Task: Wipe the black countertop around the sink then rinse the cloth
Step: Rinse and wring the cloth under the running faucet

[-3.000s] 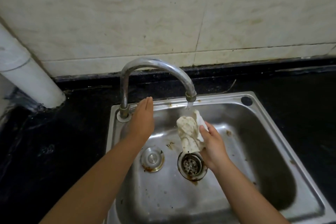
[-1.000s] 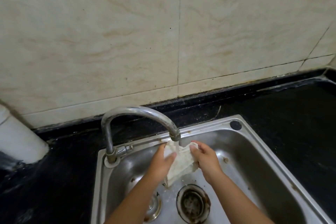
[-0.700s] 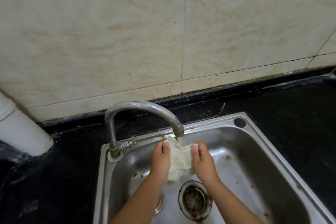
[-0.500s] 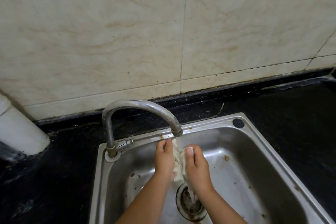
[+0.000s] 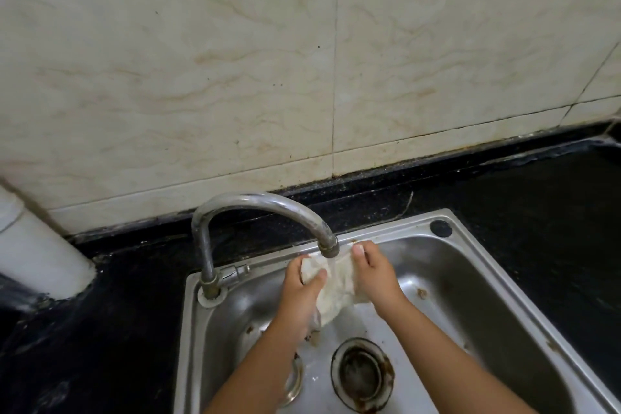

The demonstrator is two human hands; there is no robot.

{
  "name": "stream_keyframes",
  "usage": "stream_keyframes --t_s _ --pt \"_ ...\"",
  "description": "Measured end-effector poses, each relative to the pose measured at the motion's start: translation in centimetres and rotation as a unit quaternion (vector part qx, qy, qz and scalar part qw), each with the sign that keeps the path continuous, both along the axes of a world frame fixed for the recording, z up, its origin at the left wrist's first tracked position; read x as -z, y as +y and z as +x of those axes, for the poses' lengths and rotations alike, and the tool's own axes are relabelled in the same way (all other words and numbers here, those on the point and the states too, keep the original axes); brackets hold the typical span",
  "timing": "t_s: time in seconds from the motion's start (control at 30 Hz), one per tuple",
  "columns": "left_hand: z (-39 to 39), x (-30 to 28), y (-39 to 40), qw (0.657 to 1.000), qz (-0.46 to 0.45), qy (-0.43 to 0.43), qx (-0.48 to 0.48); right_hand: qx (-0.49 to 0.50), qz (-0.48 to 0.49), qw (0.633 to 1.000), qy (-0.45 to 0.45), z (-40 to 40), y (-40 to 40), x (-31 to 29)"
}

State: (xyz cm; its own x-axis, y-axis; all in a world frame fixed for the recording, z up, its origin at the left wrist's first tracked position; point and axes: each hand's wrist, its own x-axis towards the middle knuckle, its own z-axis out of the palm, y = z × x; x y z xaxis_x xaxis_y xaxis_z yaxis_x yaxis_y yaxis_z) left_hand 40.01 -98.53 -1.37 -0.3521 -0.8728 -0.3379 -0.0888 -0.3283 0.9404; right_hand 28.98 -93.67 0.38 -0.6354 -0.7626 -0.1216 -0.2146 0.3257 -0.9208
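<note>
A stained white cloth (image 5: 336,289) hangs stretched between both my hands, directly under the spout of the curved metal tap (image 5: 265,208), inside the steel sink (image 5: 477,265). My left hand (image 5: 300,286) pinches the cloth's left edge with thumb over it. The cloth's right edge is gripped by my right hand (image 5: 373,274). The black countertop (image 5: 537,205) surrounds the sink on the left, back and right.
A rusty drain strainer (image 5: 361,375) sits in the basin floor, with a second metal fitting (image 5: 294,380) partly hidden under my left forearm. A white pipe (image 5: 30,265) stands at the left. Beige wall tiles (image 5: 235,77) rise behind the counter.
Three seconds ago only my right hand held the bunched cloth. Both hands took it, pressed it together half a second ago, and now they have pulled apart, spreading it under the spout.
</note>
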Motion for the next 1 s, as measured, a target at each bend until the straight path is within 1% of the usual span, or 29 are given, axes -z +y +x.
stream_keyframes --t_s 0.1,0.17,0.23,0.3,0.33,0.37,0.4,0.43,0.47,0.53,0.57,0.6,0.67,0.73,0.77,0.9,1.0 --pt "0.0 0.9 -0.2 1.0 0.009 -0.024 0.015 -0.032 -0.033 0.996 -0.074 0.3 1.5 -0.7" --pt "-0.3 1.0 0.4 0.998 0.044 -0.043 -0.008 -0.045 -0.065 0.983 -0.167 0.6 2.5 -1.0" --pt "-0.3 1.2 1.7 0.99 0.12 -0.064 -0.043 -0.034 -0.076 0.966 -0.244 0.8 3.4 -0.9" --pt "0.0 0.7 3.5 0.964 0.247 -0.091 -0.032 -0.021 -0.071 0.959 -0.274 0.9 4.1 -0.6" --pt "0.2 0.4 4.2 0.944 0.322 -0.069 -0.008 -0.021 -0.063 0.961 -0.27 0.8 4.5 -0.5" --pt "0.3 0.4 4.6 0.924 0.382 -0.018 0.006 -0.024 -0.056 0.963 -0.262 0.8 4.9 -0.3" --pt "0.3 0.3 4.9 0.909 0.415 0.047 -0.002 -0.028 -0.055 0.964 -0.258 0.8 5.3 -0.3" --pt "0.2 0.3 5.0 0.9 0.421 0.109 -0.028 -0.03 -0.056 0.963 -0.261 0.9 5.7 -0.2" --pt "0.0 0.4 4.8 0.901 0.401 0.15 -0.066 -0.032 -0.058 0.961 -0.269 0.8 6.0 -0.1" --pt "-0.5 0.6 4.1 0.921 0.319 0.171 -0.142 -0.04 -0.06 0.953 -0.293 0.8 6.7 0.4" --pt "-0.5 0.7 3.7 0.931 0.281 0.171 -0.162 -0.04 -0.054 0.948 -0.312 0.8 7.0 0.5" --pt "-0.4 0.6 3.5 0.94 0.248 0.172 -0.159 -0.045 -0.037 0.943 -0.327 0.7 7.2 0.9" --pt "0.3 -0.4 3.2 0.965 0.191 0.143 -0.107 -0.029 0.003 0.937 -0.347 0.3 7.1 1.6" --pt "0.5 -1.5 2.9 0.979 0.166 0.106 -0.055 -0.01 0.04 0.933 -0.357 -0.3 6.3 2.3" --pt "0.5 -1.9 2.7 0.984 0.154 0.086 -0.039 -0.023 0.054 0.932 -0.359 -0.6 5.6 2.4" --pt "0.3 -2.7 1.9 0.99 0.137 0.019 -0.005 -0.126 0.089 0.924 -0.349 -1.7 3.4 2.4" --pt "0.1 -2.6 1.3 0.989 0.13 -0.068 -0.036 -0.129 0.053 0.913 -0.384 -2.4 3.1 1.6"
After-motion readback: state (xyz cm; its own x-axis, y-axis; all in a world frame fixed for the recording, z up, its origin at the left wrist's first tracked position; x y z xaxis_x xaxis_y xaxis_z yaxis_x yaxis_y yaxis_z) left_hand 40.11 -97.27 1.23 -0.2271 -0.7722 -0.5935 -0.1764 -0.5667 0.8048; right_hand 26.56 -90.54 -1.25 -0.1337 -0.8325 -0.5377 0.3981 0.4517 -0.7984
